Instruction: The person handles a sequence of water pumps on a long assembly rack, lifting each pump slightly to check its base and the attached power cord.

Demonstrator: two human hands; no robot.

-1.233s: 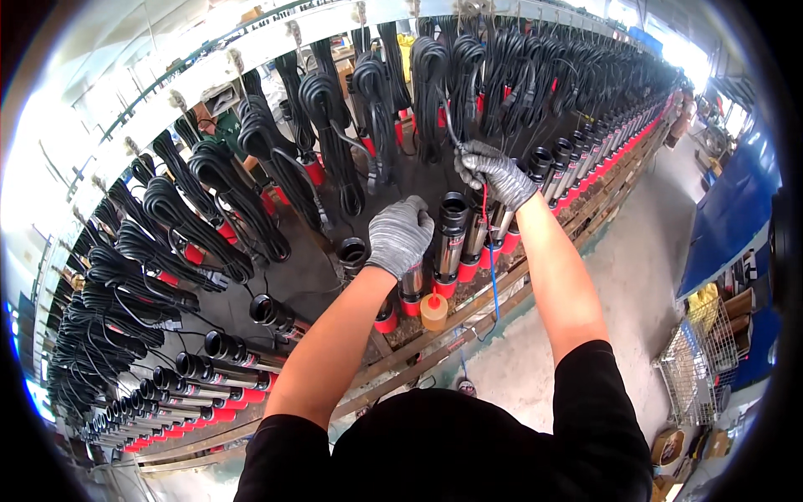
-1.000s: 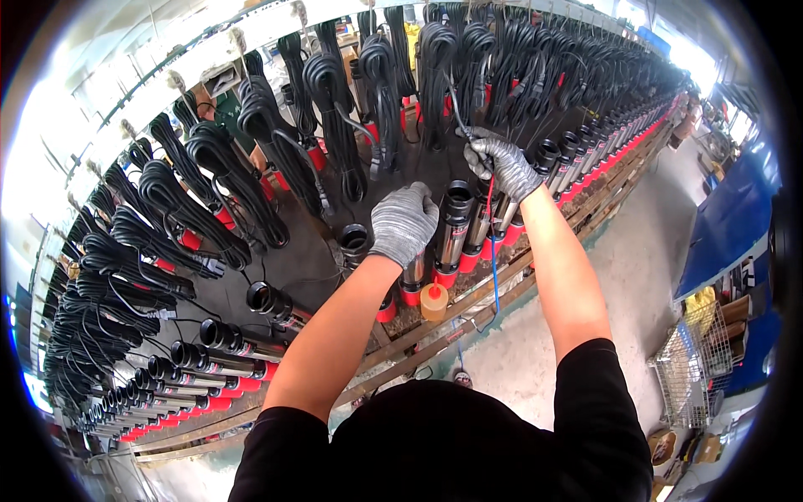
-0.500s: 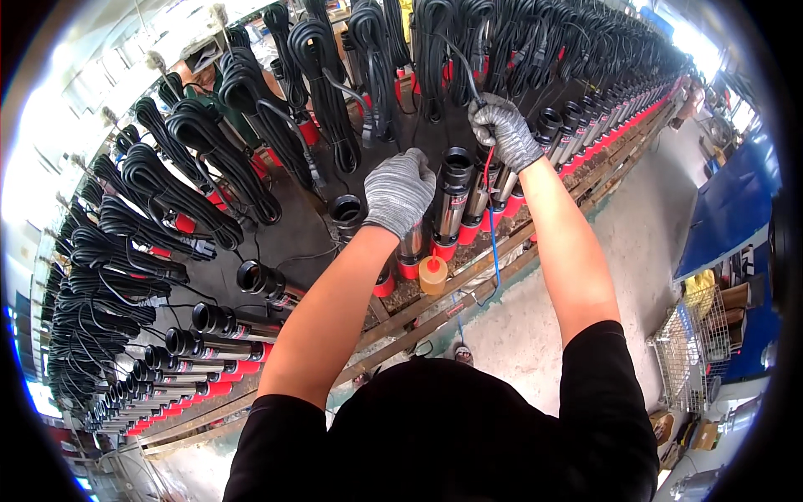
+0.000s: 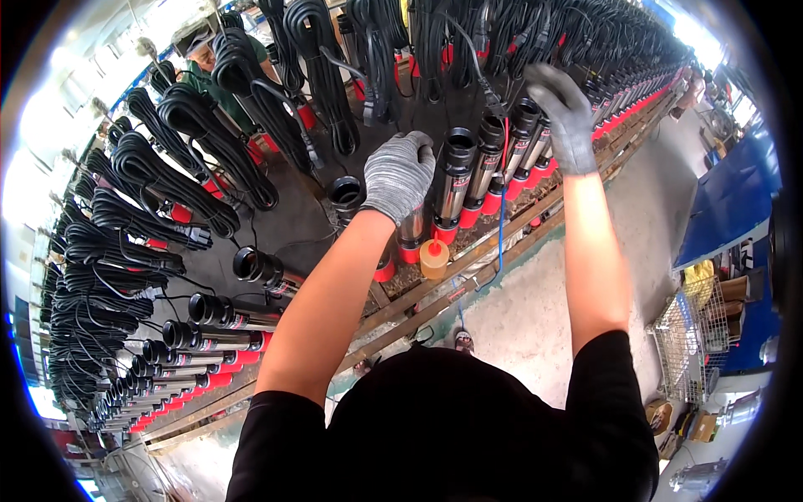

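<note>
My left hand [image 4: 400, 177], in a striped grey glove, is closed above a steel tubular pump [image 4: 411, 227] with a red base. The pump's top and whatever the fingers hold are hidden beneath the hand. My right hand [image 4: 565, 117], also gloved, is up over the row of pumps to the right, its fingers smeared by motion. To its left, a black cable plug [image 4: 492, 100] hangs from its cord. A red wire [image 4: 504, 142] runs down from beside the plug, and a blue wire [image 4: 501, 226] continues below it. Between my hands stands another pump [image 4: 457, 163] with an open black neck.
Bundled black cables [image 4: 322, 75] hang along the dark bench [image 4: 301, 205]. Pumps line both sides of the bench's front edge. A yellowish bottle [image 4: 434, 261] with a red tip stands by the wooden rail. Behind the cables is another person [image 4: 205, 79]. A wire cart [image 4: 690, 335] stands at right.
My right hand has let go of the plug and moved right. The plug now hangs on its cord. My left hand stays almost in place. The person behind the cables shows more.
</note>
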